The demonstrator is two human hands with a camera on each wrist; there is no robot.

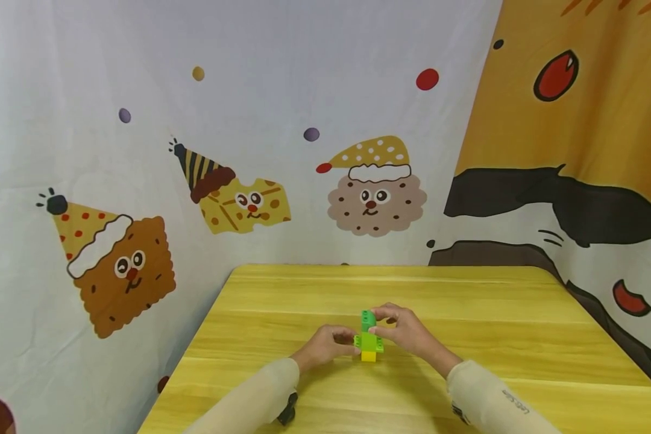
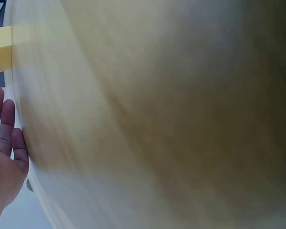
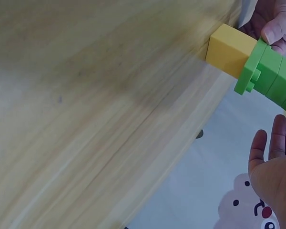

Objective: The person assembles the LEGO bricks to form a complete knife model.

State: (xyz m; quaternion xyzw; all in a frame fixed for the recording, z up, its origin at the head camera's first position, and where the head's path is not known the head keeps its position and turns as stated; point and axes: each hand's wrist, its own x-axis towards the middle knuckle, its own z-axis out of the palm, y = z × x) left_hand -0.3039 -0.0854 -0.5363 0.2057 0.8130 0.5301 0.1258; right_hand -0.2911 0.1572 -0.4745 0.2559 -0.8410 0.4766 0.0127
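Observation:
A small tower of toy building bricks stands upright on the table, with a yellow brick [image 1: 368,356] at the bottom. Over it lies a light green plate [image 1: 380,345] that juts out on both sides, then a lime brick [image 1: 368,342] and a darker green brick [image 1: 366,320] on top. My left hand [image 1: 328,345] pinches the plate's left end; its thumb shows at the plate's edge in the right wrist view. From the right, my right hand [image 1: 407,328] holds the top brick between thumb and forefinger. The other fingers [image 3: 278,136] of the right hand extend loosely.
The yellow wood-grain table [image 1: 282,301] reaches back to a white cloth backdrop [image 1: 304,48] printed with cartoon snacks. An orange and black printed part [image 1: 602,132] of the cloth hangs at the right. Dark bands sit on both sleeves, the left one [image 1: 287,410] near the table's front.

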